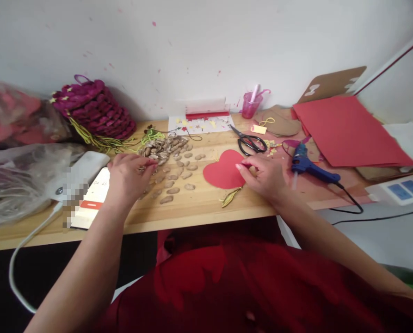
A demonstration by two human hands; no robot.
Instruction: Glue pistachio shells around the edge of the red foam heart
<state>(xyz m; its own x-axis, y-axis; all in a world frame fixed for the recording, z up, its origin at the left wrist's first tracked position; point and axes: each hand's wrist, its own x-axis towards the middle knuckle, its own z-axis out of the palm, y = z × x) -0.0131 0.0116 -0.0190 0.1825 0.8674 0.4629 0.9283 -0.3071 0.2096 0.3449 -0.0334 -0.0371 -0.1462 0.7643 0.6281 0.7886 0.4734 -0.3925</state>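
My right hand is closed at the right edge of a red paper heart, thumb and forefinger pinching that edge. A yellow tassel sticks out below the heart. My left hand hovers over the left side of the peanut shells, thumb and fingertips pressed together; what they hold, if anything, is too small to name. Several shells lie spread between my hands, with a denser pile behind. Black-handled scissors rest behind the heart, and a blue glue gun lies right of my right hand.
At left are a phone, a white power bank, plastic bags and a purple woven piece. Behind stand a star sheet and a pink cup. Red sheets and a power strip lie right.
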